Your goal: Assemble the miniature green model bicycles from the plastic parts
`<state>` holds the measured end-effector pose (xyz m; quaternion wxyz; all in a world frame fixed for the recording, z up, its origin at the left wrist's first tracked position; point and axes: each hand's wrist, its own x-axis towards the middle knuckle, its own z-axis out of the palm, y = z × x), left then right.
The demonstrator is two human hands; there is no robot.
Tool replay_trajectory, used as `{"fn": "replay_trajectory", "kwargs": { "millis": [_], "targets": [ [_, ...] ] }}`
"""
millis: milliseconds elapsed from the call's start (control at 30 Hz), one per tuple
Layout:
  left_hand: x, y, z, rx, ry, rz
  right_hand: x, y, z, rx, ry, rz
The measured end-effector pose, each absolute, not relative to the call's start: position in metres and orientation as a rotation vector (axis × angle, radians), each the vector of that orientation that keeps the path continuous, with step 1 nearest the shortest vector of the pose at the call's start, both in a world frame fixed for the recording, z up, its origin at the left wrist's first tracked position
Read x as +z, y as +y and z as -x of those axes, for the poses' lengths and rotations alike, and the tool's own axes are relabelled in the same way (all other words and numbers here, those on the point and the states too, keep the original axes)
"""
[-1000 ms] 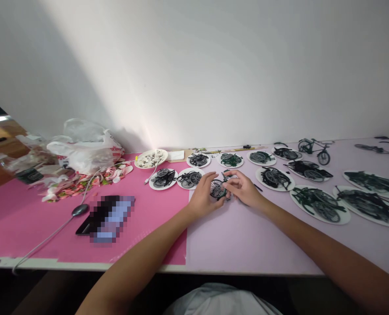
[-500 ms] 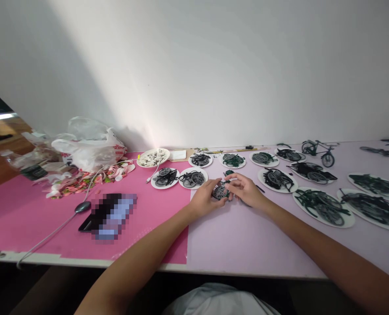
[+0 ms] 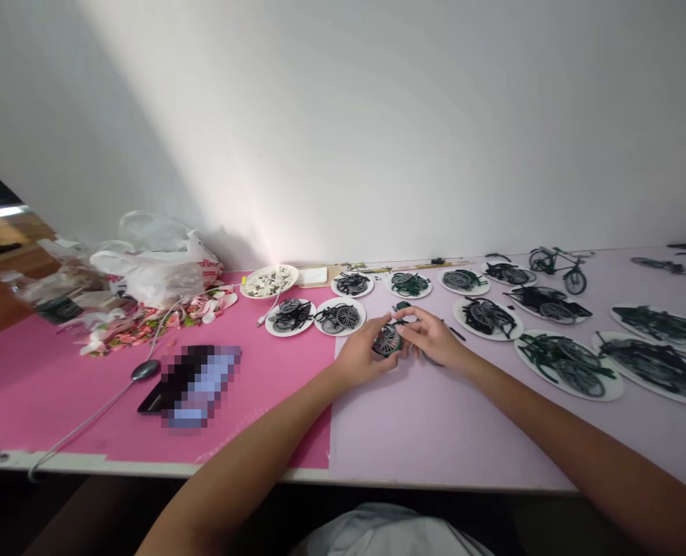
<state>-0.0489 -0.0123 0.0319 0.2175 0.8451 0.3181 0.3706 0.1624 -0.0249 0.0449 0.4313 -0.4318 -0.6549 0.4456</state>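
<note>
A small spoked model bicycle wheel (image 3: 387,340) is held between both hands above the lilac part of the table. My left hand (image 3: 359,355) grips it from the left, thumb below and fingers above. My right hand (image 3: 436,338) pinches at the wheel's right side, its fingertips close to the rim. What else those fingertips hold is too small to make out. Just behind the fingers a dark green piece (image 3: 402,307) shows in part. To the right of my right hand lies a short black stick-like part (image 3: 457,333).
Paper plates (image 3: 273,327) of black and green bicycle parts stand behind and right. An assembled model bicycle (image 3: 560,262) stands back right. On the left are a phone (image 3: 174,378), a cable (image 3: 103,405), pink petal-like pieces (image 3: 140,328), plastic bags (image 3: 157,266) and a bowl (image 3: 244,289).
The wheel has tilted slightly between my fingers, and a dark green edge shows at its lower right. Both hands stay in nearly the same place.
</note>
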Motion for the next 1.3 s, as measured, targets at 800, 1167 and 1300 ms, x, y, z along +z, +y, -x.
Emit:
{"fn": "replay_trajectory", "kwargs": {
  "millis": [800, 1167, 1300],
  "targets": [
    [0.039, -0.010, 0.050, 1.040, 0.864, -2.383, 0.042, -0.021, -0.166, 1.134, -1.714, 1.048],
    [0.072, -0.005, 0.075, 0.625, 1.085, -2.608, 0.074, -0.006, -0.232, 0.489, -2.158, 1.566],
    [0.070, -0.003, 0.075, 0.534, 1.085, -2.675, 0.081, -0.011, -0.235, 0.785, -2.281, 1.719]
  ]
}}
